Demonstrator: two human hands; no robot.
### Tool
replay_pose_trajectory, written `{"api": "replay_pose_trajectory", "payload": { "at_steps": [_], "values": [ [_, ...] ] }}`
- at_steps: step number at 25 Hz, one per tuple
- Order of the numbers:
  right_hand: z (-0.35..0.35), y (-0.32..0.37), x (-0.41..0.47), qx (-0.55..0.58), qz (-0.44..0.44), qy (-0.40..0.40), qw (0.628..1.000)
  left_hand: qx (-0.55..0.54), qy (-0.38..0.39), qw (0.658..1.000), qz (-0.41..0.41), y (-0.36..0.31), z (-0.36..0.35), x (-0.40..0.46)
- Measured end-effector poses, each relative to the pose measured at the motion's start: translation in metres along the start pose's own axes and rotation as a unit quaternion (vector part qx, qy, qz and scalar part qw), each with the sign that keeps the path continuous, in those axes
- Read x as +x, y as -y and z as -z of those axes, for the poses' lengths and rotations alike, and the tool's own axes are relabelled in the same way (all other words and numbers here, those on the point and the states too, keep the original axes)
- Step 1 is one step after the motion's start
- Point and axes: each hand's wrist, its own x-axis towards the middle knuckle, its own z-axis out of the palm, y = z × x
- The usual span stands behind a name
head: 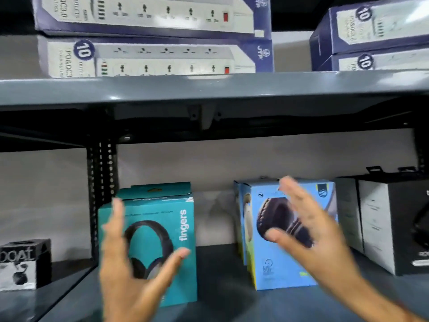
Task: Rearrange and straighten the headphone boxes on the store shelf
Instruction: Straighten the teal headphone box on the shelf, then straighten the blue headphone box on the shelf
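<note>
While fingers [117, 219] spread, teal box [162, 228] behind — untouched

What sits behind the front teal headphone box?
Behind the teal headphone box, a second teal box shows only its top edge; the rest is covered. The left hand covers part of the front face.

Open lane on the lower shelf [216, 263] between the teal headphone box [162, 228] and the blue headphone box [278, 263], bare to the back wall. Right of blue: the black box [383, 224] just beside it, gap tight. Left of teal: perforated upright [101, 182] touching or nearly, blocks that side. Upper shelf [209, 89] caps headroom over the box tops. Near edge clear.
</note>
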Motion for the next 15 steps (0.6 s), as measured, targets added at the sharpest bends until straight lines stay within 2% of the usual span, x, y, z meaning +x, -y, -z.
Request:
{"api": "replay_pose_trajectory", "payload": {
  "at_steps": [1,2,4,5,7,8,10,12,15],
  "values": [
    [0.027,-0.006,0.007,0.012,0.028,-0.068,0.997,-0.003,0.042,0.998,-0.046,-0.011,-0.021,-0.007],
    [0.052,-0.019,0.015,0.020,0.041,-0.118,0.992,-0.022,0.099,0.993,-0.051,-0.019,-0.043,-0.012],
    [0.084,-0.058,0.031,0.023,-0.004,-0.137,0.990,-0.073,0.221,0.972,0.028,-0.030,-0.084,-0.014],
    [0.095,-0.078,0.036,0.023,-0.058,-0.101,0.993,-0.086,0.267,0.956,0.083,-0.033,-0.105,-0.013],
    [0.106,-0.118,0.038,0.021,-0.178,0.029,0.983,-0.105,0.333,0.914,0.207,-0.027,-0.136,-0.012],
    [0.109,-0.129,0.035,0.032,-0.217,0.101,0.970,-0.132,0.359,0.889,0.254,-0.021,-0.147,-0.014],
    [0.108,-0.143,0.033,0.061,-0.268,0.177,0.945,-0.156,0.383,0.849,0.329,-0.007,-0.169,-0.015],
    [0.104,-0.157,0.036,0.051,-0.295,0.231,0.926,-0.149,0.404,0.834,0.346,0.005,-0.182,-0.017],
    [0.102,-0.171,0.044,0.030,-0.290,0.286,0.913,-0.154,0.409,0.841,0.319,0.017,-0.185,-0.023]
  ]
}}
